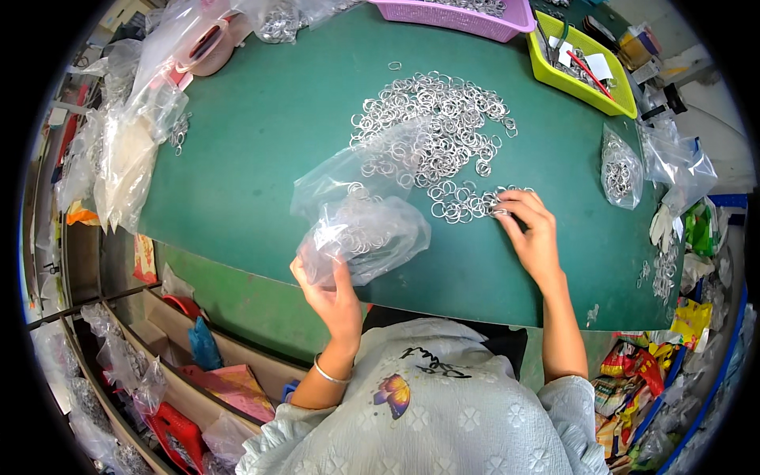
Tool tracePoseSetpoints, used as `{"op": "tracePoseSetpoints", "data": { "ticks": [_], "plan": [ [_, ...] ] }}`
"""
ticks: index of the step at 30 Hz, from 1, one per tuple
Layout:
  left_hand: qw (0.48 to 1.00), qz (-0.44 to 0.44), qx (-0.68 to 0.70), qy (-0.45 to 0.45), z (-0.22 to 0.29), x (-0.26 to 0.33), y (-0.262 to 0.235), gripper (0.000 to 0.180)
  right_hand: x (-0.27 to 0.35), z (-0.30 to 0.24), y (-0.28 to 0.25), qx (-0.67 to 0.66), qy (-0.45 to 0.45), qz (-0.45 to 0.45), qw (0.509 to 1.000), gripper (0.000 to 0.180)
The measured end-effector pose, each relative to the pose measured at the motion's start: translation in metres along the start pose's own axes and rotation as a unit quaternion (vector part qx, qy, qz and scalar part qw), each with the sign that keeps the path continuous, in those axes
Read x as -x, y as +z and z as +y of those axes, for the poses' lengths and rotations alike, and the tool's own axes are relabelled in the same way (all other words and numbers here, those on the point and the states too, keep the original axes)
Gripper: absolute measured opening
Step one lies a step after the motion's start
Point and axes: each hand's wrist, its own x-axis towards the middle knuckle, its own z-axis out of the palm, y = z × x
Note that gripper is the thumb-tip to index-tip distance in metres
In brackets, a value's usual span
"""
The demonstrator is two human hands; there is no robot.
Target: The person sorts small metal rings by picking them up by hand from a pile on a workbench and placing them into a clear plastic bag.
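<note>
My left hand [332, 297] grips a clear plastic bag [400, 237] by its lower left side, near the table's front edge. Silvery metal rings [360, 226] show through the film inside it. The bag's loose upper part reaches over the edge of a big pile of metal rings [451, 119]. To the right, the fingers of my right hand [526, 226] touch the end of a smaller cluster of metal rings [459, 202] in front of the pile. Its thumb and fingers are bent together at the rings; their tips are partly hidden.
A green table [253, 142] spans the middle. At the back stand a purple basket [475, 20] and a yellow-green basket [586, 71] with tools. A filled clear bag [620, 170] lies at the right. Plastic bags [131, 150] crowd the left edge, near a pink bowl [210, 51].
</note>
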Motion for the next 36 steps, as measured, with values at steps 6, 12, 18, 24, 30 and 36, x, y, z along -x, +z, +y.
{"op": "tracePoseSetpoints", "data": {
  "ticks": [6, 12, 18, 24, 30, 36],
  "plan": [
    [1.0, 0.01, 0.013, -0.013, 0.006, 0.005, 0.005, 0.037, 0.011, 0.008, -0.022, -0.041, 0.129, 0.063, 0.989, 0.01],
    [0.999, -0.016, -0.002, -0.038, 0.007, 0.007, 0.002, 0.05, 0.025, 0.0, -0.027, -0.331, 0.285, 0.073, 0.897, 0.012],
    [0.999, -0.032, -0.005, -0.036, 0.011, 0.008, 0.002, 0.052, 0.033, -0.024, -0.017, -0.515, 0.311, -0.027, 0.798, 0.015],
    [0.998, -0.053, -0.017, -0.017, 0.011, 0.01, 0.001, 0.053, 0.027, -0.102, 0.023, -0.183, 0.016, 0.068, 0.981, 0.017],
    [0.998, -0.051, -0.034, 0.011, 0.009, 0.013, 0.005, 0.043, 0.006, -0.109, 0.071, -0.03, -0.166, 0.0, 0.986, 0.019],
    [0.998, -0.061, -0.013, -0.027, 0.008, 0.012, 0.002, 0.05, 0.025, -0.063, 0.015, 0.054, -0.015, 0.127, 0.99, 0.01]
  ]
}}
